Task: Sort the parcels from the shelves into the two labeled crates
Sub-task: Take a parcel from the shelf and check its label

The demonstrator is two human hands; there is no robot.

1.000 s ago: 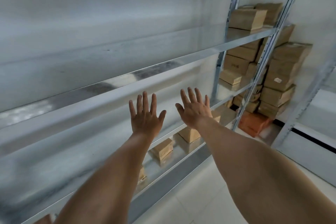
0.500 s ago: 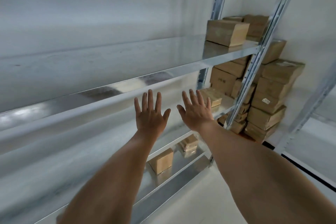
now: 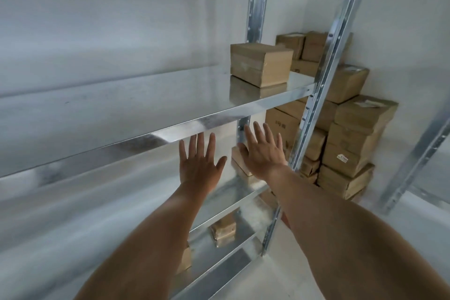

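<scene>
Both arms reach out in front of a metal shelving unit (image 3: 170,105). My left hand (image 3: 198,164) and my right hand (image 3: 264,152) are flat with fingers spread, holding nothing, just below the front lip of the upper shelf. A brown cardboard parcel (image 3: 261,64) sits on that upper shelf at its right end, above and beyond my right hand. A smaller parcel (image 3: 241,162) lies on the middle shelf, partly hidden by my right hand. Two more small parcels (image 3: 224,229) rest on the lower shelf under my arms. No crates are in view.
A tall stack of cardboard boxes (image 3: 350,141) stands against the wall right of the shelving. Slotted steel uprights (image 3: 323,80) frame the unit's right end. A second rack's upright (image 3: 418,153) stands at far right. White floor lies below.
The view has swung right and closer to the shelf's right end. Both hands stay open and spread and have moved toward the upper shelf's parcel.
</scene>
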